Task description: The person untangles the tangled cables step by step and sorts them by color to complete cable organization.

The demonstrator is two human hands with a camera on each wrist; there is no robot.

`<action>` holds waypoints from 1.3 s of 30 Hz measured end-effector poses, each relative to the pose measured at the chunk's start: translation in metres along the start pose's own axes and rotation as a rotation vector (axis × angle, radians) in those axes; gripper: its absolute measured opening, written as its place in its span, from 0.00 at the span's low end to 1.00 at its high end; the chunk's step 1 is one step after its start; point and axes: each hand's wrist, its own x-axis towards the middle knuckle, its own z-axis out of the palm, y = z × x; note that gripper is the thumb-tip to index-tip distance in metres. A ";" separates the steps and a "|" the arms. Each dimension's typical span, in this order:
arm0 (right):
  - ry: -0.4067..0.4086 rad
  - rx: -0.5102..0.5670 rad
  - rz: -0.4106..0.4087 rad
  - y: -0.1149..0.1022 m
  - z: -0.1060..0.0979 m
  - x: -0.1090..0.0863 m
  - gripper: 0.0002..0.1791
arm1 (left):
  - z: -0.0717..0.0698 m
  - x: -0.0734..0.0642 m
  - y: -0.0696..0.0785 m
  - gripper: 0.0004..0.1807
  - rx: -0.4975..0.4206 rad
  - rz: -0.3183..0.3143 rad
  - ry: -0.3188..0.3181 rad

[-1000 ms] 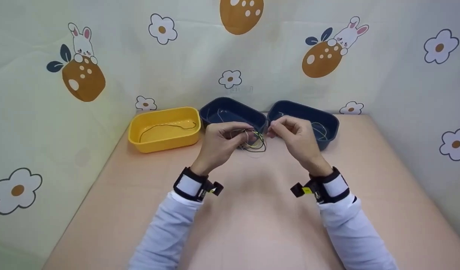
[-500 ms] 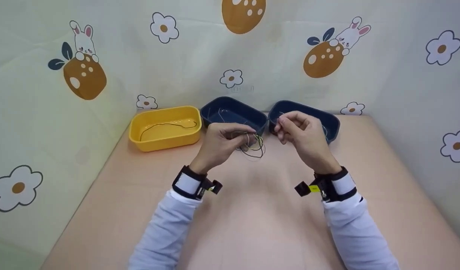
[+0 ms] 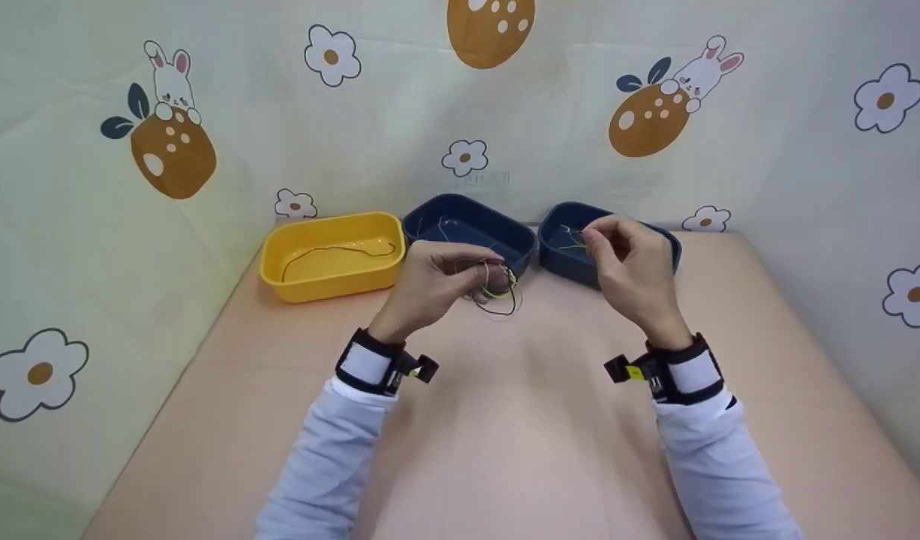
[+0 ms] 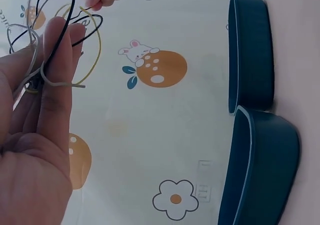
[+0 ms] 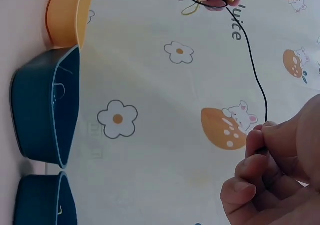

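- Above the table, near the front of the boxes, the left hand holds a loose bundle of wires, grasped between thumb and fingers; black, yellow and pale loops hang out of it.
- Well apart from it, at the front of the right blue box, the right hand pinches one black wire between thumb and forefinger. Its other part goes back to the bundle at the left hand.
- Behind them, the yellow box has one dark wire inside; the left blue box and the right blue box contain some thin pale wires.
- The step in hand seems to be drawing this black wire out from the bundle. Whether it is tangled there, one cannot tell.
- The next move probably calls for a firm right pinch, a gentle pull, and a left grip loose enough to let only this wire slide.
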 end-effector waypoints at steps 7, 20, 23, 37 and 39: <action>0.049 -0.032 0.016 0.004 -0.009 0.003 0.06 | -0.004 0.001 0.001 0.10 -0.073 -0.004 0.021; 0.004 -0.167 0.130 0.014 -0.029 0.006 0.07 | -0.015 -0.001 0.004 0.09 -0.082 0.055 0.108; -0.145 -0.264 0.073 0.017 -0.033 0.005 0.07 | -0.016 0.000 0.004 0.09 -0.091 0.074 0.126; -0.601 -0.345 -0.070 0.026 -0.034 0.003 0.04 | -0.040 -0.001 0.005 0.09 0.016 0.150 0.330; -0.612 -0.261 -0.082 0.029 -0.039 0.003 0.04 | -0.045 -0.002 0.006 0.08 0.032 0.136 0.363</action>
